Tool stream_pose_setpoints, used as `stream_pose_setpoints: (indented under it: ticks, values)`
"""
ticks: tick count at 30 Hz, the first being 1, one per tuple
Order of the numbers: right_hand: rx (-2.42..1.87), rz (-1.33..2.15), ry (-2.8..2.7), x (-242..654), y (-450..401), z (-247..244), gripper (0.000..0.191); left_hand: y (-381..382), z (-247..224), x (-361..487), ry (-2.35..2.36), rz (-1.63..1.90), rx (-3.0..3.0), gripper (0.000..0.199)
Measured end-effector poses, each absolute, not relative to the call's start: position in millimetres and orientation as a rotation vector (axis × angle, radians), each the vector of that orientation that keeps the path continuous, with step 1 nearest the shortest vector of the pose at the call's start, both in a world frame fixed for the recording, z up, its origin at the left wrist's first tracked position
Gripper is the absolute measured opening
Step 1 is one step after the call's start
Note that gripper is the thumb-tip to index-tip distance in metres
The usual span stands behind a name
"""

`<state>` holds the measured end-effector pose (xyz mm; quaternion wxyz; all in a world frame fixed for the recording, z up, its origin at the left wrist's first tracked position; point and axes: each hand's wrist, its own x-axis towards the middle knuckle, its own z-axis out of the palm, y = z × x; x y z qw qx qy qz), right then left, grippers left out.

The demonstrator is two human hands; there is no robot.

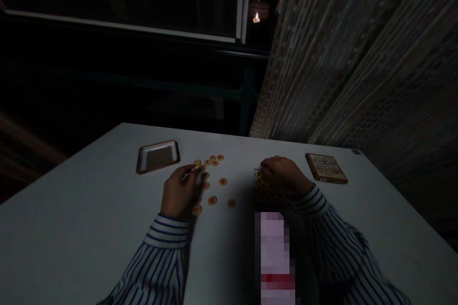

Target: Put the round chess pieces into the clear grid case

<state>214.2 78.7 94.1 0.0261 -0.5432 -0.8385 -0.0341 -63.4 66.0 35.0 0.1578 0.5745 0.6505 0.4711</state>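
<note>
Round wooden Chinese chess pieces (212,200) with red or dark characters lie loosely on the white table. My left hand (179,191) is among them, index finger and thumb curled together near the upper group, seemingly pinching a chess piece (201,167). To the right, my right hand (282,174) bends over a box (256,190) filled with more pieces in rows. Its fingers are closed at the box's far left corner; whatever they hold is hidden beneath them. Shadow darkens the near part of the box.
A shallow tray-like lid (157,170) rests at the far left of the table (89,228). Toward the far right lies a flat, patterned box (327,169). A string curtain (322,57) hangs behind the right side. A pixelated patch (275,252) covers the near middle.
</note>
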Motion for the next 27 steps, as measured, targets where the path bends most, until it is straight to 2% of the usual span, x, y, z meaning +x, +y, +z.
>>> stream_pose_setpoints:
  ticks: [15,27]
  values:
    - [-1.264,-0.011,-2.929,114.8,109.6,77.4,0.029,67.2,10.3,-77.7,1.935,0.920,2.305,0.030]
    - [-1.236,0.115,-2.954,71.6,130.7,52.7,0.033,63.9,8.2,-73.8,2.040,0.810,2.429,0.028]
